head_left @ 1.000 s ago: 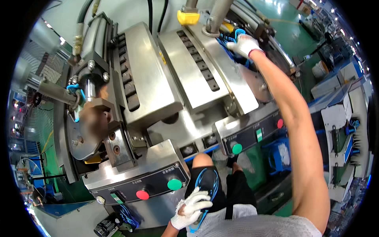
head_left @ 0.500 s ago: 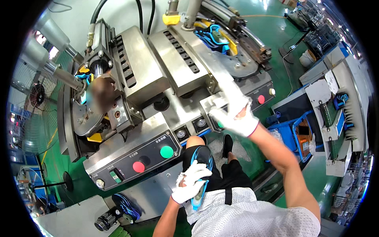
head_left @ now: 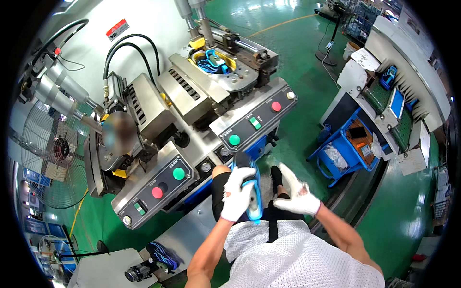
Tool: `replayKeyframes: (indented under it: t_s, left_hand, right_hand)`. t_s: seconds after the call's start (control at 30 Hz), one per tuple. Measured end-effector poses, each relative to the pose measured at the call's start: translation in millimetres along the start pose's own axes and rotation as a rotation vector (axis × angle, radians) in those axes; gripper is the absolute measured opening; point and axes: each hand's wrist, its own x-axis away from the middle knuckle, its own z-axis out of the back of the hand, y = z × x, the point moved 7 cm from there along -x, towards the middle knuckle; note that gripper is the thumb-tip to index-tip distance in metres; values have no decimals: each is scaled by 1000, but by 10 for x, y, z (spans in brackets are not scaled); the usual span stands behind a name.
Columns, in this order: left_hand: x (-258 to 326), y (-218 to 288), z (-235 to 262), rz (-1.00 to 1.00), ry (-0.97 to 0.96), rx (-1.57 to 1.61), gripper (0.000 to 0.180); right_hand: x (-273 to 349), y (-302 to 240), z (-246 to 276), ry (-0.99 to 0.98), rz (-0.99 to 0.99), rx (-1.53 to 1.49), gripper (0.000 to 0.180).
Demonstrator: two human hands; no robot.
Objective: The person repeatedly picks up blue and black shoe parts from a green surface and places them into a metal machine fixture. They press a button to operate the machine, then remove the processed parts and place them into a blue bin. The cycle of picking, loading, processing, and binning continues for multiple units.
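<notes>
- Blue-and-black shoe (head_left: pixel 253 204) gripped in left hand (head_left: pixel 237 193).
- Right hand (head_left: pixel 297 193) held near it, grip unclosed, thumb spread away.
- Second shoe (head_left: pixel 212 63) nested in yellow-edged machine holder (head_left: pixel 232 63).

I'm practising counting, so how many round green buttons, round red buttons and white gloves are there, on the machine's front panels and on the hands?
Round green buttons: 2
Round red buttons: 2
White gloves: 2
Total: 6
</notes>
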Motion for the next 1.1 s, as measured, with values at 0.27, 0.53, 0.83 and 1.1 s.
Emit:
replayKeyframes:
  t_s: [0.27, 0.53, 0.83, 1.1]
  left_hand:
    - [-524, 2109, -1817, -605, -299, 239, 50]
    - [-352, 2511, -2489, -869, -730, 335, 73]
    - [197, 359, -2242, -86, -1047, 237, 108]
    - [606, -730, -1570, 790, -548, 569, 89]
  right_hand:
    - [1083, 38, 902, 1040, 25, -408, 96]
    - [2092, 845, 2815, 1897, -22, -198, 46]
    - [2501, 2988, 5968, 1418, -872, 438, 98]
    - [2497, 4090, 6831, 994, -1280, 640, 120]
